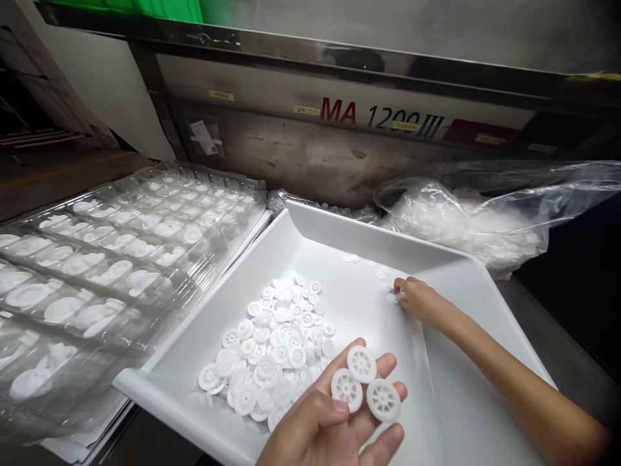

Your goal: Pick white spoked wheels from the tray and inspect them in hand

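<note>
Our left hand (334, 414) lies palm-up, fingers (383, 446) spread flat, cradling three wheels (361, 383); right hand (417, 299) pinches strays (394, 298) near the tray (339, 226)'s far corner.

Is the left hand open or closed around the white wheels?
Open: three white wheels lie flat on the spread fingers of the left hand.
</note>
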